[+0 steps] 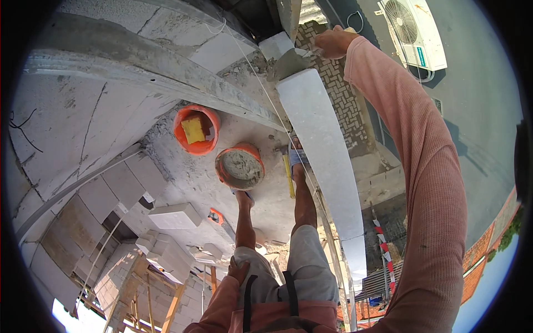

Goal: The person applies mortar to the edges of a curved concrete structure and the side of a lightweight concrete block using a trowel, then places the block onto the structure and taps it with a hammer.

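Note:
My right hand [333, 43] is stretched far forward, closed around the handle of a trowel. Its grey, mortar-smeared blade [291, 63] lies at the far end of a long, pale block wall [325, 133]. A smaller white block [276, 45] sits just beyond the blade. My left hand [239, 270] rests against my left thigh, fingers loosely spread on the shorts and nothing visible in it. On the floor before my feet stands an orange bucket of wet grey mortar [242, 167]. Behind it is another orange bucket [179, 126], holding water and a yellow sponge-like block [194, 130].
A hammer with a yellow handle [289, 176] lies by my right foot. A handsaw [217, 216] and loose pale blocks [175, 216] are at left. A thin string [258, 77] crosses above the wall. An air-conditioner unit [413, 36] hangs beyond, past a drop to paving.

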A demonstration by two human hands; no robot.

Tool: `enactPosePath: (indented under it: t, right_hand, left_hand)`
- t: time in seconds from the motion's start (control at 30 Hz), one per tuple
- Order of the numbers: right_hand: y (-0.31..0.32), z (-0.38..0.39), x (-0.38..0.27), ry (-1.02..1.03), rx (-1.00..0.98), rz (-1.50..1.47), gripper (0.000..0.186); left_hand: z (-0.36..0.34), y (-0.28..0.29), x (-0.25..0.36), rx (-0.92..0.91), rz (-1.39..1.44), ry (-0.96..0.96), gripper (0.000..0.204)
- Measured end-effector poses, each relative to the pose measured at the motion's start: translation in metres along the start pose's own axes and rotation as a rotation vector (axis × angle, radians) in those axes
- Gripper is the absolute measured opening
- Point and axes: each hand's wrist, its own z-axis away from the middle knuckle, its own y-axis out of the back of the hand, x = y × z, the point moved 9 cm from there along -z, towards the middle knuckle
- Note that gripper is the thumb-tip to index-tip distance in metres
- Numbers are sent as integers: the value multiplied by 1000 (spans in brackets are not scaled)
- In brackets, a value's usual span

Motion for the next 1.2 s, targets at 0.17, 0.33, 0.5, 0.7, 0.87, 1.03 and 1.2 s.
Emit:
enactPosePath:
  t: [0.17, 0.33, 0.5, 0.7, 0.87, 1.03, 1.2]
  right_hand:
    - [9, 38, 34, -42, -26, -199, 49]
    - [34, 133, 52, -110, 74, -395, 43]
    - [42, 285, 39, -611, -36, -764, 71]
    - [76, 450, -128, -800, 194, -923, 65]
    - [43, 485, -306, -479, 516, -1375, 43]
    - [-88, 439, -478, -361, 546, -2007, 36]
    - [-203, 376, -621, -558, 570, -2214, 43]
  left_hand:
    - [-6, 9, -1, 4, -64, -15, 114]
    - [-20, 46, 11, 59, -116, -79, 111]
    - [-54, 86, 22, 37, -168, -207, 111]
    - [-113, 178, 40, -20, -155, -479, 99]
    - [-134, 258, 8, -115, -340, -611, 85]
    - [-171, 314, -37, 43, -592, -647, 66]
    - [-166, 353, -11, 255, -760, -676, 61]
